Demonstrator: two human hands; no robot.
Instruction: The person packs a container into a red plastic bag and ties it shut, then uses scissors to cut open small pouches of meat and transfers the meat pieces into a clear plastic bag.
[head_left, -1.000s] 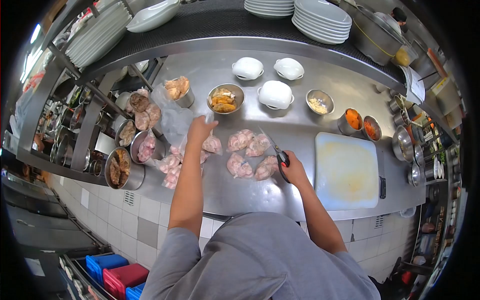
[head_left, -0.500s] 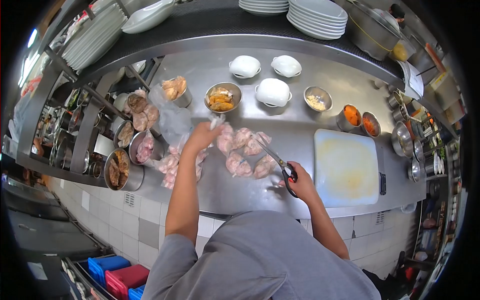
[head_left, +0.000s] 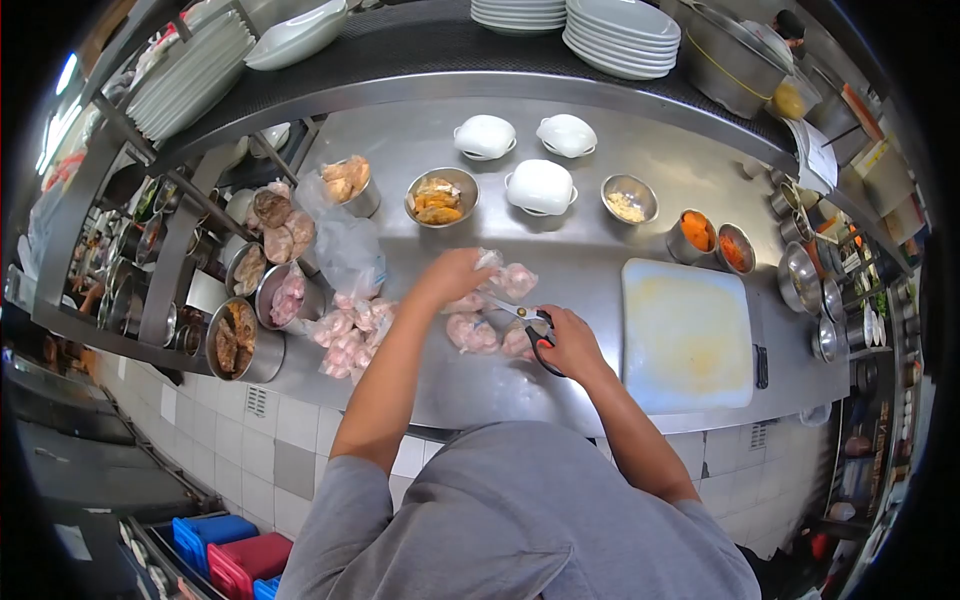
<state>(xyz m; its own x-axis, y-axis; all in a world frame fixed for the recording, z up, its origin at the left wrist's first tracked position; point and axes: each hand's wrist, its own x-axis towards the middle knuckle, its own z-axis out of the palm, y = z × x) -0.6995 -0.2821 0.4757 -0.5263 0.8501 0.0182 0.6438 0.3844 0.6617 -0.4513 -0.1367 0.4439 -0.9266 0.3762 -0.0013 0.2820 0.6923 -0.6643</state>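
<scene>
My left hand point(head_left: 458, 275) is closed on the gathered top of a clear plastic bag of pale pink meat point(head_left: 513, 281), above the middle of the steel counter. My right hand point(head_left: 572, 343) grips black-handled scissors point(head_left: 541, 338), whose blades point left, over the bags and below my left fingers. Under the blades lies another bag of meat point(head_left: 471, 333), with one more partly hidden by the scissors. Beside my left forearm is a pile of bagged meat point(head_left: 343, 335). My left hand partly covers the bags beneath it.
A white cutting board point(head_left: 688, 335) lies on the right, a knife point(head_left: 761, 366) beside it. Behind the bags stand white lidded dishes point(head_left: 541, 188) and a bowl of yellow pieces point(head_left: 441, 198). Metal pots of meat point(head_left: 245, 340) line the left edge. Plates point(head_left: 622, 38) are on the shelf.
My left hand has moved right with a bag from the left pile to the group in the middle. The scissors have swung to point left, nearer the bag top.
</scene>
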